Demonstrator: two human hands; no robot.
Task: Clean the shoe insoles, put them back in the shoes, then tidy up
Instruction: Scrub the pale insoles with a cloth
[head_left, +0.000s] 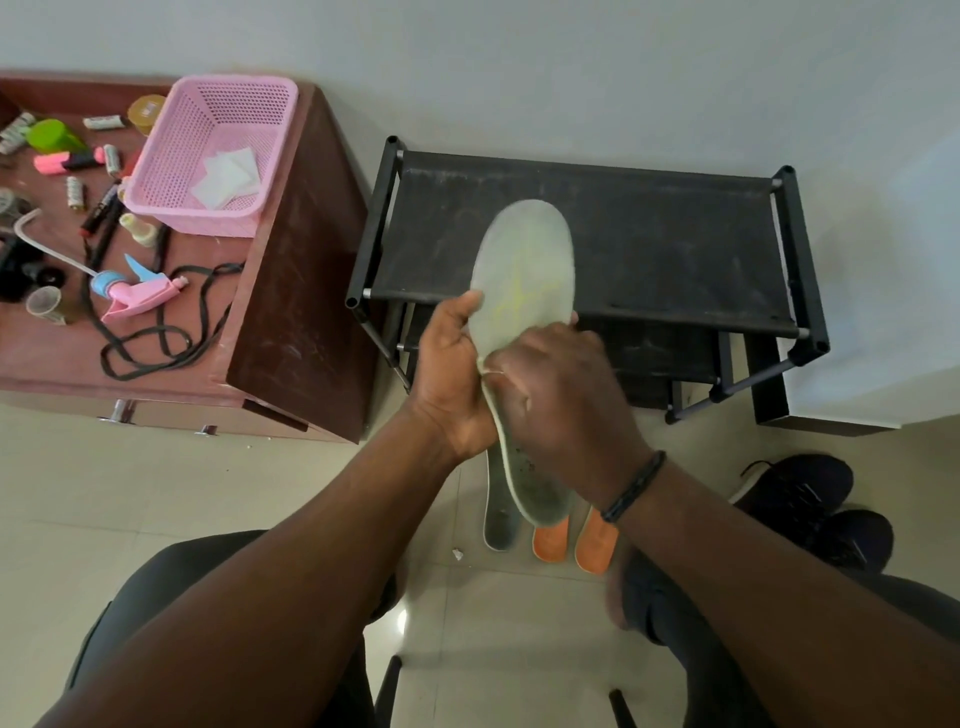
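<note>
**Pale insole held upright between both hands over the floor**

The pale insole (522, 270) stood nearly on end in mid-frame, its long axis running from about 12 o'clock at the rounded toe down to about 6 o'clock at the heel, with the heel end leaning slightly toward 5 o'clock. The left hand (452, 374) gripped it from the 9 o'clock side, thumb curled onto the face and fingers wrapped behind, one fingertip showing past the far edge. The right hand (561, 400) lay across the middle of the insole with its fingers curled; a thin pale edge showed under them, but what it pinched could not be told. A dark bracelet (634, 486) circled the right wrist.

Behind the toe, at 12 o'clock, stood a black shoe rack (675, 223). On the floor just below the heel lay a grey insole (501, 519) and two orange-heeled insoles (574, 540), all pointing roughly 12 to 6. A pair of dark shoes (815, 509) sat at 3 o'clock, near the rack's foot. At 10 o'clock a wooden cabinet (306, 291) carried a pink basket (218, 150), a pink spray head (137, 291) and black laces (171, 332). Open tiled floor (156, 483) spread toward 8 o'clock.
</note>
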